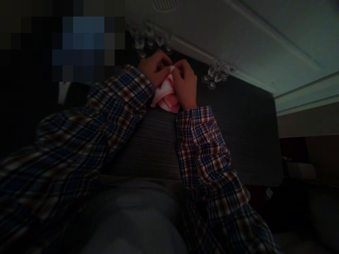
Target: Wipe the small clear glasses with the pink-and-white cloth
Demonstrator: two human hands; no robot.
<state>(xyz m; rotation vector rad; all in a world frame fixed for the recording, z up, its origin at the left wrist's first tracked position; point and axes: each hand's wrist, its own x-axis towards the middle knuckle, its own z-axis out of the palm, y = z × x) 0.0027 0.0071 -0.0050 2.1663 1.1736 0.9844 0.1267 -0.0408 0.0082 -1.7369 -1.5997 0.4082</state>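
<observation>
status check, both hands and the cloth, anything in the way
Left hand and right hand both pinching pink-and-white cloth. Left glasses close beyond left hand, possible snag. Right glasses off past right hand.
</observation>
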